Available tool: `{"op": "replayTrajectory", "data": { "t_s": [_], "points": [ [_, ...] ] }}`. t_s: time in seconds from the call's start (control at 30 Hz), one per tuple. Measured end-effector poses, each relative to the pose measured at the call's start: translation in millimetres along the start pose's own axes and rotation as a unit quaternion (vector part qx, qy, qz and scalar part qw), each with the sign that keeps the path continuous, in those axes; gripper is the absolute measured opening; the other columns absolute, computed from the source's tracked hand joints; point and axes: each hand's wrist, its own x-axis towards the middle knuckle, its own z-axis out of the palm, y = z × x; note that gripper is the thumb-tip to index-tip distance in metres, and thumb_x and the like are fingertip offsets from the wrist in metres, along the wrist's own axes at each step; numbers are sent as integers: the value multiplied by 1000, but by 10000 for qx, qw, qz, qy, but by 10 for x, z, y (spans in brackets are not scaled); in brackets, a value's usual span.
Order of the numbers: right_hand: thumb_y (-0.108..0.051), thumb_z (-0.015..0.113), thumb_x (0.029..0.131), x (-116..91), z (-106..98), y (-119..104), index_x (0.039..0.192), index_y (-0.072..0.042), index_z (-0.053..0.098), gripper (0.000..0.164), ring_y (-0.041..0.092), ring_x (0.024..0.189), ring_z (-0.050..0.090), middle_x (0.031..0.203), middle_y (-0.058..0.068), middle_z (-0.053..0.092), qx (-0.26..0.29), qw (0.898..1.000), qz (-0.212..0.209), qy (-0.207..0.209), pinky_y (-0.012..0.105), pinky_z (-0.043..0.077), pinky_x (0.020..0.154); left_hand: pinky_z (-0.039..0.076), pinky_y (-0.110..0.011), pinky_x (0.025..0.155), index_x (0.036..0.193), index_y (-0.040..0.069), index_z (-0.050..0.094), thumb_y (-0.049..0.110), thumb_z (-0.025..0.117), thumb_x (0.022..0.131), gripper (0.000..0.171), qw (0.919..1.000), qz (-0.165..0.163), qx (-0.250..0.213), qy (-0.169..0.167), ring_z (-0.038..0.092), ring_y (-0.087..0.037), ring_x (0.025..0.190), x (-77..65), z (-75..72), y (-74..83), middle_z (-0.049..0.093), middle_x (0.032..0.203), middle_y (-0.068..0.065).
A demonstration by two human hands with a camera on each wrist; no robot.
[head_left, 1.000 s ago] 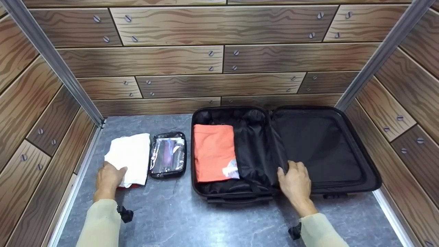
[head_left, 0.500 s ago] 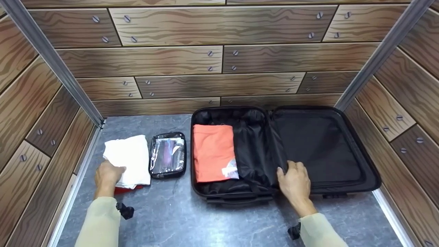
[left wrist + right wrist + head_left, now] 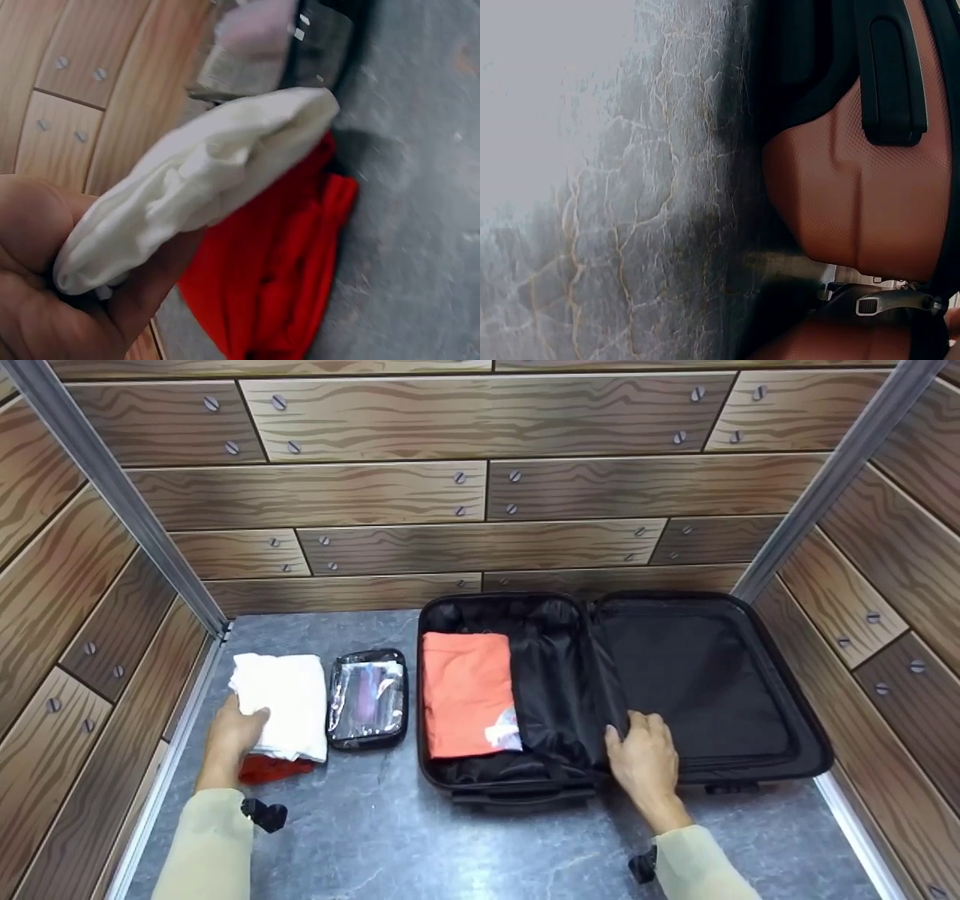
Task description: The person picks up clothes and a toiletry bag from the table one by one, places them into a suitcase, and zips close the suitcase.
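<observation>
My left hand grips the near left edge of a folded white garment, thumb on top and fingers underneath. The left wrist view shows this white bundle raised at a tilt over folded red cloth. Only the near strip of that red cloth shows in the head view. On the black-lined suitcase, lying spread open, my right hand holds the middle edge between the two halves, fingers bent over it. A folded orange garment lies in the suitcase's left half.
Between the white garment and the suitcase lies a clear-topped black pouch with small items inside. Wood-patterned walls enclose the grey marbled floor at the back and sides. The suitcase's brown outer shell shows in the right wrist view.
The white garment has been lifted and shifted slightly by my left hand, so more of the red cloth beneath shows at its near side. My right hand stays in place.
</observation>
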Motion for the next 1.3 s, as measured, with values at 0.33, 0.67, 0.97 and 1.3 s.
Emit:
{"op": "replayTrajectory", "data": {
  "t_s": [0.33,0.67,0.97,1.3],
  "points": [
    [-31,65,102,-10,-9,1,136,9,61,53,48,121,57,127,29,60,-1,9999,1,-117,64,49,97,31,-66,120,162,-9,22,22,47,106,69,9915,594,995,585,33,-62,145,-125,2,192,31,160,-40],
    [-31,65,101,-9,9,-8,136,8,62,53,48,120,57,126,28,60,-6,9999,35,-120,65,49,96,36,-68,114,165,-2,23,22,47,106,67,9891,631,1048,822,38,-62,141,-217,60,250,35,160,-37],
    [-31,66,101,-12,0,-13,134,9,63,52,48,119,57,125,28,61,8,10000,11,-58,65,50,95,38,-68,113,164,0,29,25,50,106,67,9875,815,958,949,42,-62,139,-360,72,430,40,158,-35],
    [-32,62,104,2,-36,-12,139,10,59,55,49,121,57,129,30,59,40,9996,30,-274,64,49,98,38,-67,115,163,0,32,22,53,106,65,9854,1160,632,1076,45,-58,140,-553,123,701,43,158,-33]
  ]
}}
